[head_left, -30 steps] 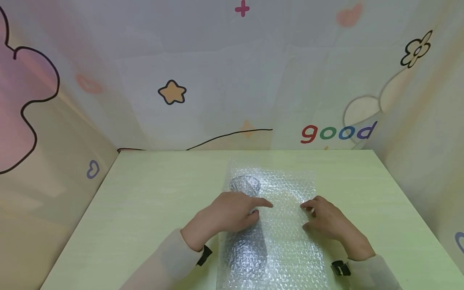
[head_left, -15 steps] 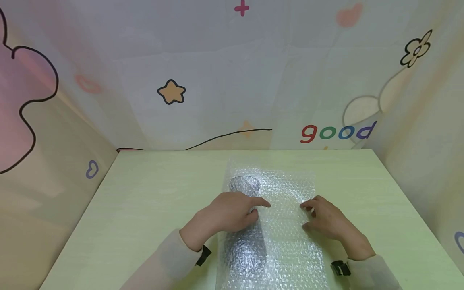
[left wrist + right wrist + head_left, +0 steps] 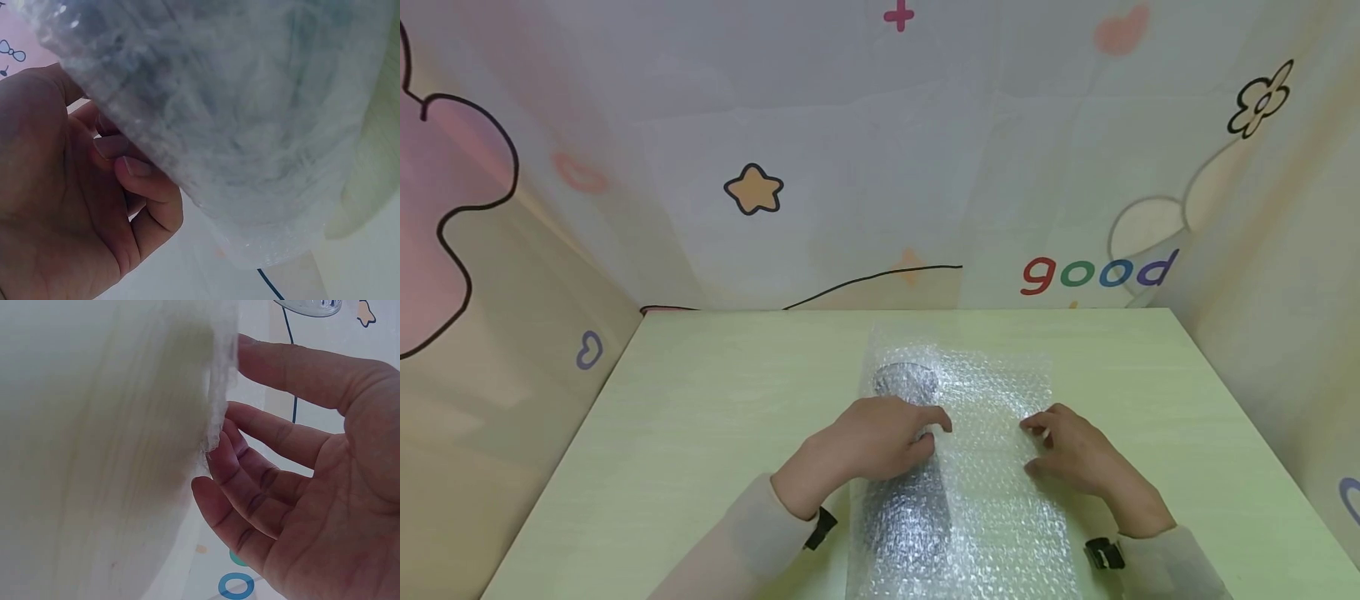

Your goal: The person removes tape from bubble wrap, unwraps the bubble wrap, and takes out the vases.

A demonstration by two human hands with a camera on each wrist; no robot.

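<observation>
A sheet of clear bubble wrap (image 3: 1000, 508) stretches from the table's near edge toward the back. A dark grey, long rounded shape (image 3: 904, 517) shows through its left part; its kind is unclear. My left hand (image 3: 880, 437) lies across that shape, its index finger bent toward the thumb. In the left wrist view its curled fingers (image 3: 150, 178) meet the edge of the bubble wrap (image 3: 231, 125). My right hand (image 3: 1075, 454) holds the wrap's right edge. Seen from the right wrist, thumb and curled fingers (image 3: 250, 500) stand around that edge (image 3: 222, 375).
The pale green table (image 3: 715, 433) extends on both sides of the wrap. Printed cloth (image 3: 850, 167) closes off the back and sides. A clear rounded rim (image 3: 315, 307) shows at the top of the right wrist view.
My left index finger, stretched out to the right before, has bent back toward the thumb. The right hand and the bubble wrap have stayed about where they were.
</observation>
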